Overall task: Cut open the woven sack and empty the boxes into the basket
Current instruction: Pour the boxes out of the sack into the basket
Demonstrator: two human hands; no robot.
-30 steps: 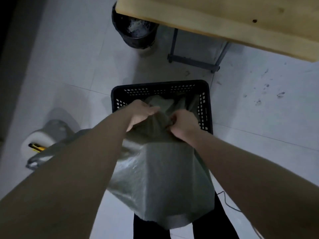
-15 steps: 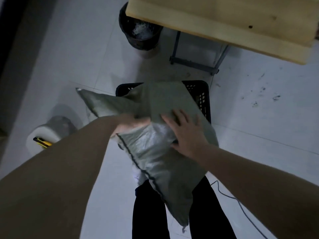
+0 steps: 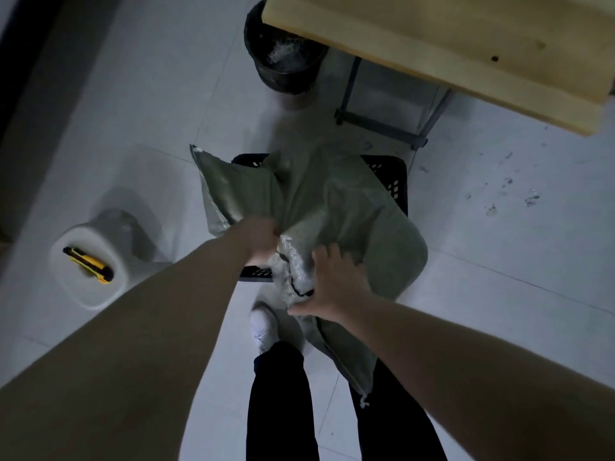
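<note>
Fingers [image 3: 333, 257] lower on sack [image 3: 332, 201] (flatter now)

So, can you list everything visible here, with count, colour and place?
sack: 1, grey-green, draped over the basket
basket: 1, black, under the sack
knife: 1, yellow-black, on the stool
stool: 1, white, floor left
bin: 1, black, by the table
table: 1, pale wood, top right
shoe: 1, white, below the sack
legs: 2, black trousers, bottom
left hand: 1, grips the sack
right hand: 1, spread on the sack
</note>
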